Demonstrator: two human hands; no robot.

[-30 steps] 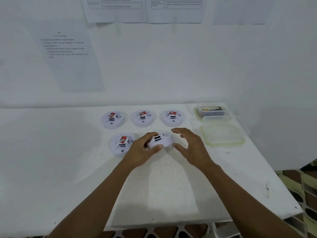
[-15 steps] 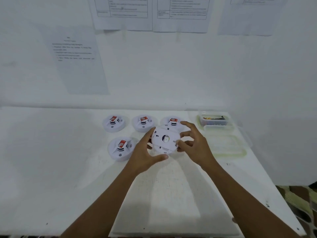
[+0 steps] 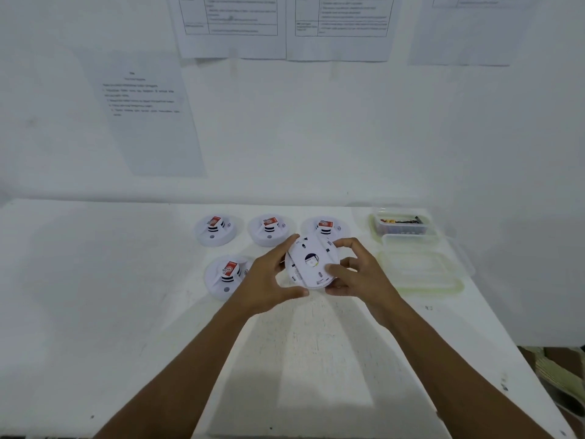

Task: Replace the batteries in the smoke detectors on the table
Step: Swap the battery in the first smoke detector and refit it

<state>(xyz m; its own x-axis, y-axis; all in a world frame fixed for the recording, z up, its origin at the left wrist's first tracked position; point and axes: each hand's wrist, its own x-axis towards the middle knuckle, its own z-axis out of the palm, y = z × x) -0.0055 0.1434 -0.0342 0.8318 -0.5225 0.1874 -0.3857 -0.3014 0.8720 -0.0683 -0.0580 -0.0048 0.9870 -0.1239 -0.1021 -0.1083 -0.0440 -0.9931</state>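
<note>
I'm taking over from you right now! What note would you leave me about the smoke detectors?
Left hand and right hand grip one smoke detector, back side toward the camera, above the table.
Four other detectors lie face up: three in the back row, one front left.
Open tub of small items back right, lid in front of it.
Done: no swapped battery shows. Left: open this one, change its battery, then the rest.
</note>
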